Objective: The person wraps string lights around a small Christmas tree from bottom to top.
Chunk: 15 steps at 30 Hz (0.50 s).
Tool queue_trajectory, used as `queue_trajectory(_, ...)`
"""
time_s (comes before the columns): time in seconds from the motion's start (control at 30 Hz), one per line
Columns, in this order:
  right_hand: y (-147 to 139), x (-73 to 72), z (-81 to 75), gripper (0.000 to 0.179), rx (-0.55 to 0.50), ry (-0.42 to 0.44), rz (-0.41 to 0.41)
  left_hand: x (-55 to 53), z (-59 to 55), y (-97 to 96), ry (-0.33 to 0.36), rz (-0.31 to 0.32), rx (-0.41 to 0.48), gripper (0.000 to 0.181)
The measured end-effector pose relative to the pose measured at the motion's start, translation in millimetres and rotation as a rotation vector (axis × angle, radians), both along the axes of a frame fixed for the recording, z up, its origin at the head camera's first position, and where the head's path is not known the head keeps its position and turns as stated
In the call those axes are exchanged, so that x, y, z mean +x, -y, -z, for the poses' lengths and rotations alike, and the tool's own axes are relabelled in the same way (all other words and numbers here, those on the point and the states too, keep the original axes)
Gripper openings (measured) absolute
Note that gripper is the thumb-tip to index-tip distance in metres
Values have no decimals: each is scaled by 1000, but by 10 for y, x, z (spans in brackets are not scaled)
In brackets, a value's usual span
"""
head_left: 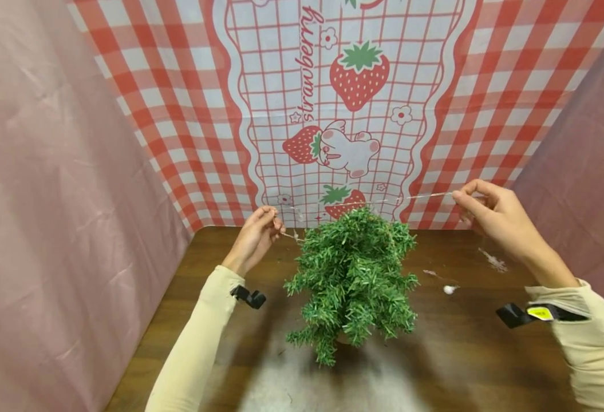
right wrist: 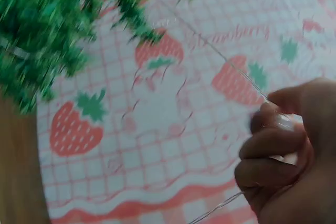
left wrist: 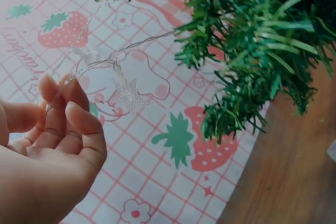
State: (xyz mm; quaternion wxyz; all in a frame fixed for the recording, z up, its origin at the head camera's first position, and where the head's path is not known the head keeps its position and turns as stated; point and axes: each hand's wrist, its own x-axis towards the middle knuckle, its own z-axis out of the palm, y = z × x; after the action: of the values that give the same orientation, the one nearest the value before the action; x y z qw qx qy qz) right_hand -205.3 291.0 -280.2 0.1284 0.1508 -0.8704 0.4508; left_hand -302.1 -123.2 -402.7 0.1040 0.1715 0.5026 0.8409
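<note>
A small green artificial Christmas tree (head_left: 355, 274) stands upright on the wooden table. Behind its top runs a thin, clear wire string of lights (head_left: 429, 195), stretched between both hands. My left hand (head_left: 255, 236), left of the treetop, pinches it between thumb and fingertips. A clear star (left wrist: 127, 97) dangles from the wire close to those fingers, and one stretch leads into the branches. To the right and a little higher, my right hand (head_left: 502, 220) pinches the other part, fingers curled around it. In the right wrist view, more wire trails below that hand.
A loose stretch of the string lies at the tree's right, with a small white ball (head_left: 449, 290) and a clear ornament (head_left: 494, 261). The brown table (head_left: 178, 343) meets a strawberry-printed checked cloth (head_left: 415, 143) behind. Pink curtains (head_left: 59, 200) hang at both sides.
</note>
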Motion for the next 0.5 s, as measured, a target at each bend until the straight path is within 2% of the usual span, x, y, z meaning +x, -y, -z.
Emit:
queue_trajectory(0.07,113,73,-108,20,-18,-81,42,9,-8,8,-2,-2,-4,15)
queue_trajectory(0.17,221,161,-228,20,-72,-153,56,28,-17,10,-2,3,3,15)
queue_trajectory(0.33,311,294,-362,18,-149,-205,-20,84,-39,24,-23,37,59,13)
queue_trajectory(0.4,343,347,-410,16,-135,-220,-35,107,-51,41,-36,59,97,13)
queue_trajectory(0.5,395,423,-473,15,-53,-235,11,137,-72,68,-57,90,151,14)
